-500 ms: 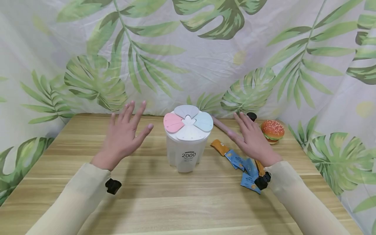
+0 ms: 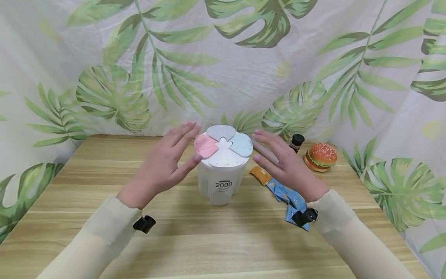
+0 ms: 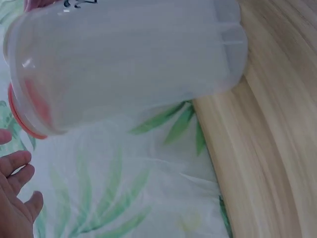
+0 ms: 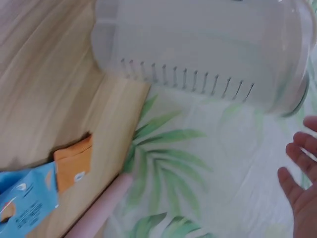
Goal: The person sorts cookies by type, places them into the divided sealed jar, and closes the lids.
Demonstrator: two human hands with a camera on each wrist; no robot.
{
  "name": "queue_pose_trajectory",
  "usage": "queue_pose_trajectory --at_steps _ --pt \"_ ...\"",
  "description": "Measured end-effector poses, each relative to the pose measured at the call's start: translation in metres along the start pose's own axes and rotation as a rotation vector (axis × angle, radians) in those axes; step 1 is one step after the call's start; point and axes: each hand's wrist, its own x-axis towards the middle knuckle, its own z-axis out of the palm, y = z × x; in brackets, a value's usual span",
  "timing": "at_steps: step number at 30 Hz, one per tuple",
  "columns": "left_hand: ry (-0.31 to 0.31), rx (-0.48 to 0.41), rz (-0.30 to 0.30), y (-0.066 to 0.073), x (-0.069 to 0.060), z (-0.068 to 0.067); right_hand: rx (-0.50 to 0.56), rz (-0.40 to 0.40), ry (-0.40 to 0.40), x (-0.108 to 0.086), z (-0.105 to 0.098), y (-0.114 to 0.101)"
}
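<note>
A translucent plastic canister marked "2000" stands upright on the table, its petal-shaped lid in pink, grey, blue and white. To its left is my left hand, fingers straight and thumb near the pink petal. My right hand is on the other side, fingers extended toward the blue petal. Both hands hold nothing. In the left wrist view, a gap shows between the left fingers and the lid. The right wrist view shows the right fingers also apart from the canister, which has scale marks on its side.
Right of the canister lie an orange packet and several blue packets, partly under my right arm. Behind them are a pink rod, a black-capped bottle and a toy hamburger. A leaf-patterned cloth hangs behind the wooden table.
Both hands have moved inward, the left to the right and the right to the left, to either side of the canister's lid. The canister stays in place. More of the bottle and hamburger shows.
</note>
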Motion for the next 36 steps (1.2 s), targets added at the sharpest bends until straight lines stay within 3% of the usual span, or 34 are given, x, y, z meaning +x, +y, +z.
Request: queue_pose_trajectory --at_steps 5,10,21,27,36 --pt "-0.016 -0.080 0.070 0.013 0.002 0.001 0.006 -0.173 0.030 0.004 0.003 -0.015" --pt "-0.022 -0.143 0.150 0.019 0.003 0.007 0.035 -0.275 0.036 0.009 0.007 -0.023" --pt "0.061 -0.158 0.298 0.018 0.005 0.013 0.067 -0.323 0.062 0.012 0.012 -0.020" --pt "0.081 -0.186 0.296 0.019 0.003 0.012 0.121 -0.345 0.096 0.014 0.014 -0.019" --pt "0.064 -0.221 0.281 0.021 0.003 0.009 0.119 -0.383 0.133 0.013 0.017 -0.016"
